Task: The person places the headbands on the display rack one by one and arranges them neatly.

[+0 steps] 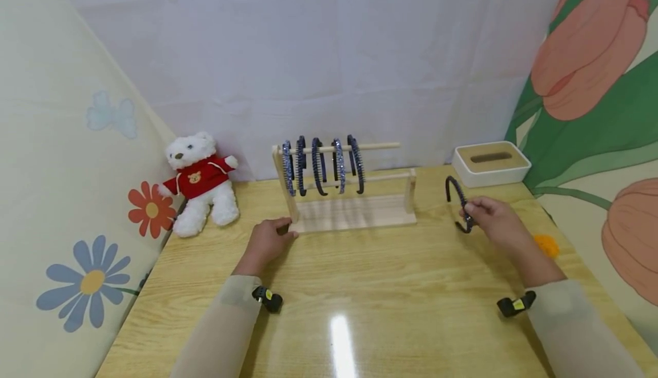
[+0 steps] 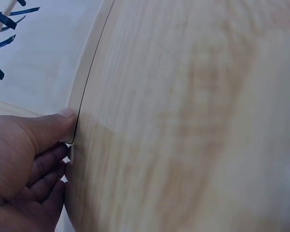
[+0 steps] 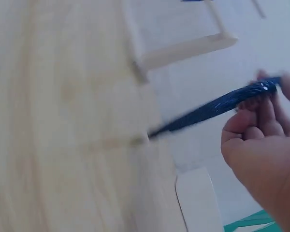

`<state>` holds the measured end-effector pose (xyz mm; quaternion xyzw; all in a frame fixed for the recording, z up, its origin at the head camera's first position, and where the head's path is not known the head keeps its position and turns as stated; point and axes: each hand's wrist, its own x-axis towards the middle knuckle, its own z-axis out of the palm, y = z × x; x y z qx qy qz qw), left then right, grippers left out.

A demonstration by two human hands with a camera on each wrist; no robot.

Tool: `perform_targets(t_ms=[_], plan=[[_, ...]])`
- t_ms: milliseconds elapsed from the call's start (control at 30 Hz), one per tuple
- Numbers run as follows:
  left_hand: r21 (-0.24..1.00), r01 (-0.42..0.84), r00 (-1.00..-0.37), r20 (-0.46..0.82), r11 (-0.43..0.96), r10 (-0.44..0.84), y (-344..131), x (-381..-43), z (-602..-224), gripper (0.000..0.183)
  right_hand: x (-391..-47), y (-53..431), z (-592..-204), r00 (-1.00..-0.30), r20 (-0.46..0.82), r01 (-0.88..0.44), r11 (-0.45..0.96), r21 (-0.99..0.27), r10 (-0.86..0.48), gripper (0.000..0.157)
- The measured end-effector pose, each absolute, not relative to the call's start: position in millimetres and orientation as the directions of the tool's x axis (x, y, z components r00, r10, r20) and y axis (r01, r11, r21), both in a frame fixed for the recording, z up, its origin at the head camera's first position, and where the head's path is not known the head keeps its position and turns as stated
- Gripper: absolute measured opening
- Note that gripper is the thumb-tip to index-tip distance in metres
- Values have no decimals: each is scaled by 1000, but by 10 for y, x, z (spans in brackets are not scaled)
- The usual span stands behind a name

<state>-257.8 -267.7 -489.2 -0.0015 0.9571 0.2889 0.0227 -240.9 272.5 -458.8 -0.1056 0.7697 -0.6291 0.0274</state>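
Note:
A wooden display rack (image 1: 354, 215) stands at the back of the table. Several dark, glittery headbands (image 1: 316, 167) hang along the left part of its upper rod. At the base's left front corner, my left hand (image 1: 267, 241) pinches the wood; the left wrist view shows the thumb along the base edge (image 2: 82, 96) and the other fingers curled under it. Right of the rack, my right hand (image 1: 496, 224) holds a dark blue headband (image 1: 456, 187) by its side, apart from the rack. In the right wrist view the same headband (image 3: 203, 110) is slightly blurred.
A white teddy bear in a red sweater (image 1: 197, 181) sits at the back left. A white tissue box with a wooden top (image 1: 493, 178) stands at the back right. Beside my right wrist lies something fluffy and orange (image 1: 547, 245). Patterned walls border both sides.

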Motion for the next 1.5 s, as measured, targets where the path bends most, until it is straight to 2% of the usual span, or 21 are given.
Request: perform_targets(t_ms=[67,133,233,600,900,1200,1500], plan=[[556,-19,-999,-48,831,10,-2679,-2574,-4894,52,-2416,2735,-4564,-972,114,-73,-202,-977,-204,27],[554,-15,-999,-45,832,12,-2680,-2570,-4893,52,-2423,2728,-4535,-966,141,-15,-494,-869,-218,26],[558,-10,-999,-36,830,13,-2685,-2573,-4892,52,-2443,2703,-4480,-960,183,-3,-642,-767,-214,28],[554,1,-1000,-24,832,17,-2684,-2581,-4876,52,-2629,2487,-3939,-978,204,-104,-776,-622,-33,21],[552,11,-999,-20,834,27,-2679,-2581,-4879,52,-2826,2233,-3501,-986,167,-90,-807,-584,-11,17],[542,14,-999,-21,840,31,-2700,-2607,-4868,52,-2944,1803,-3433,-992,124,-59,-761,-646,-28,21],[549,11,-999,-29,835,33,-2710,-2581,-4902,52,-3018,1392,-3666,-997,59,-10,-642,-767,-55,29]])
